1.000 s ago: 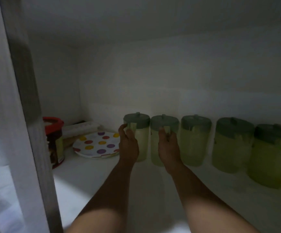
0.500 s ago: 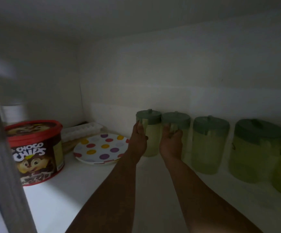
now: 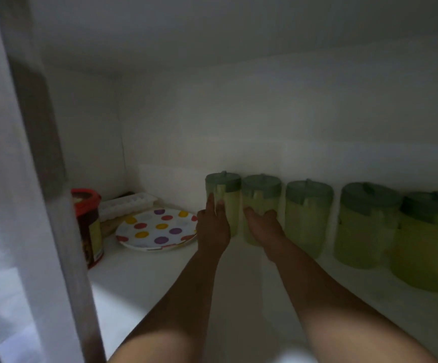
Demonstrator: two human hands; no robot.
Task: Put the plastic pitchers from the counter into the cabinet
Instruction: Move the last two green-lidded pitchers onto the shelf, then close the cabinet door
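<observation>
Five pale green plastic pitchers with darker green lids stand in a row along the cabinet's back wall. My left hand (image 3: pixel 212 226) lies flat against the front of the leftmost pitcher (image 3: pixel 224 200), fingers pointing up. My right hand (image 3: pixel 262 226) rests with spread fingers on the lower front of the second pitcher (image 3: pixel 261 197). Both of these pitchers stand upright on the shelf, close together. To the right stand the third pitcher (image 3: pixel 308 216), the fourth pitcher (image 3: pixel 364 224) and the fifth pitcher (image 3: pixel 429 239).
A white plate with coloured dots (image 3: pixel 157 229) lies left of the pitchers, with a white ice tray (image 3: pixel 128 205) behind it. A red-lidded tub (image 3: pixel 88 224) stands at the far left. The cabinet door frame (image 3: pixel 42 179) fills the left side. The white shelf (image 3: pixel 238 297) runs under my arms.
My view has swung back to the right, so the door frame covers most of the tub again. My fingers have loosened and spread against the two leftmost pitchers.
</observation>
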